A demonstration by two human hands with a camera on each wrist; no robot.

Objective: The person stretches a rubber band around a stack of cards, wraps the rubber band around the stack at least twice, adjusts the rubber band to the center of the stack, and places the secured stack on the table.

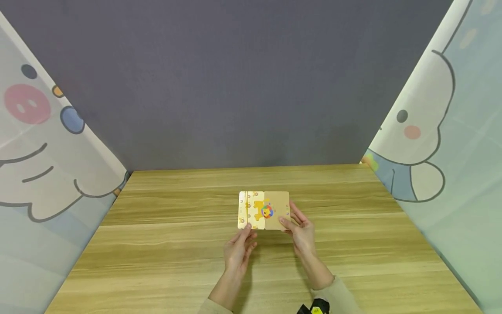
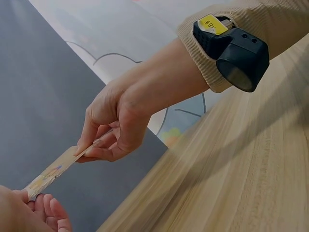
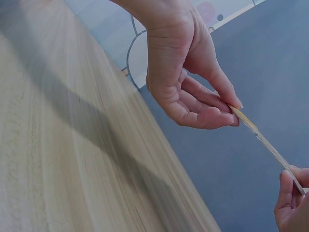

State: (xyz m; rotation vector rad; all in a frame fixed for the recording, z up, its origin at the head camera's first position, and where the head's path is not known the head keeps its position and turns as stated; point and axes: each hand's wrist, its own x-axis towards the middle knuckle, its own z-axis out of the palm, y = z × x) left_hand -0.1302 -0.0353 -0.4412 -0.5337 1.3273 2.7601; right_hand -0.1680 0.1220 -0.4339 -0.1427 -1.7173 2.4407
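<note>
A small notebook (image 1: 276,199) with a lion picture is held up above the table. Its left part is pale with a bear pattern and a thin band; the right part is plain tan. My left hand (image 1: 237,250) pinches the lower left edge, thumb on the front. At the right edge, my right hand (image 1: 303,235) grips it with the thumb in front and fingers behind. Seen nearly edge-on in the right wrist view, the notebook (image 3: 267,145) is thin, with layered edges. Its back is hidden in the head view.
Below lies a wood-grain table (image 1: 157,244), with a dark grey panel (image 1: 243,87) behind it. Cartoon-printed curtains (image 1: 35,174) hang at both sides. A black wrist device (image 2: 236,53) sits on the right sleeve.
</note>
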